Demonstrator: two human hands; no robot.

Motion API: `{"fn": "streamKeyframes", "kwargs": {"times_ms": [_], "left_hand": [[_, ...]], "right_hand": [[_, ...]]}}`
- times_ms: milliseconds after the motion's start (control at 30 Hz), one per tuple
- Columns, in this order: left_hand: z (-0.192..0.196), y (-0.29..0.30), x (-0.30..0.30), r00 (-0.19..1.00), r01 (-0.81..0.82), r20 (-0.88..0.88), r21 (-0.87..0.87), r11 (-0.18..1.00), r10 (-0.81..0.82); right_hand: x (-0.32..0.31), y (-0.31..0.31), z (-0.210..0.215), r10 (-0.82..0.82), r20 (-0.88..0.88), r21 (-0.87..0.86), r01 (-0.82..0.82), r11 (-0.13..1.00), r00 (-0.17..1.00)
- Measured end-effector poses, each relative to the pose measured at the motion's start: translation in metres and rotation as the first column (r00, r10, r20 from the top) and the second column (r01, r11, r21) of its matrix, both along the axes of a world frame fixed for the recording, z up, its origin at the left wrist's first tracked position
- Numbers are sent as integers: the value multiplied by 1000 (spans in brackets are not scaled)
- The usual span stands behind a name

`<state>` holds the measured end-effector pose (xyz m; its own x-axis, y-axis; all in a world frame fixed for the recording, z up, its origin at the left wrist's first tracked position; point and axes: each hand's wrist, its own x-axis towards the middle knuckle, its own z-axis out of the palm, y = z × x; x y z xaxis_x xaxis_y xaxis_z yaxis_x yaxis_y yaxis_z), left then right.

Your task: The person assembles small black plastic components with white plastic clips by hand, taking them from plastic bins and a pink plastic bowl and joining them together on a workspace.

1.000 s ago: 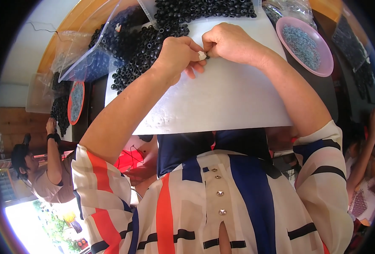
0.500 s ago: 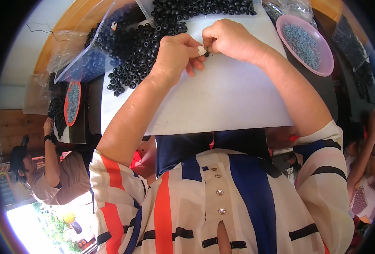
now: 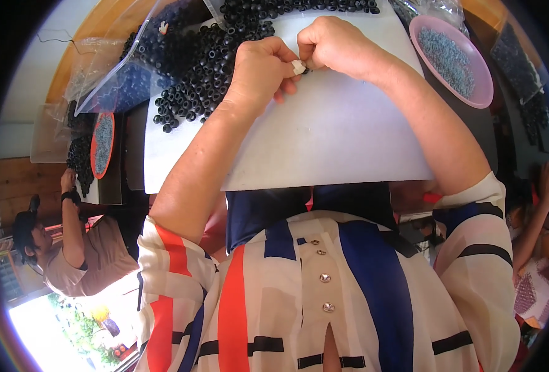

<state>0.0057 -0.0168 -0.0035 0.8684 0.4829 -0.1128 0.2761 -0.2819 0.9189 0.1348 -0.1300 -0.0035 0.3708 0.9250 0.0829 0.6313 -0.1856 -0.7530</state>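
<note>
My left hand (image 3: 256, 69) and my right hand (image 3: 339, 46) meet over the far part of a white work surface (image 3: 336, 142). A small black piece (image 3: 305, 71) sits between their fingertips, largely hidden. White wrapping (image 3: 298, 67), like tape, covers the tip of my left thumb. My left fingers pinch the piece from one side. From the other side, the curled right fingers close at it; whether they hold a small part of their own is hidden. Black ring-shaped parts (image 3: 194, 93) lie heaped beside my left hand.
A clear plastic bin (image 3: 116, 87) leans at the far left, with black rings about it. To the right stands a pink bowl (image 3: 483, 84) of small blue-grey pieces (image 3: 448, 65). An orange dish (image 3: 94, 149) holds similar ones. Co-workers (image 3: 94, 254) sit on both sides.
Both hands stay together at the small black piece, and more of it shows now. The view has shifted slightly; the rings and bowls look otherwise the same.
</note>
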Motion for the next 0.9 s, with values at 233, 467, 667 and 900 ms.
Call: {"fn": "streamKeyframes", "kwargs": {"times_ms": [233, 467, 667, 900], "left_hand": [[-2, 5, 2, 999, 51, -21, 129, 990, -49], [0, 3, 7, 997, 61, -54, 102, 993, -56], [12, 4, 7, 989, 75, -138, 113, 991, -59], [7, -4, 6, 997, 77, -18, 251, 965, -74]], "right_hand": [[2, 2, -4, -7, 223, 28, 0, 1000, 975], [-13, -1, 26, -22, 80, -74, 28, 997, 997], [-12, 8, 13, -8, -30, -8, 7, 1000, 1000], [-2, 11, 8, -150, 241, -76, 173, 982, 959]]}}
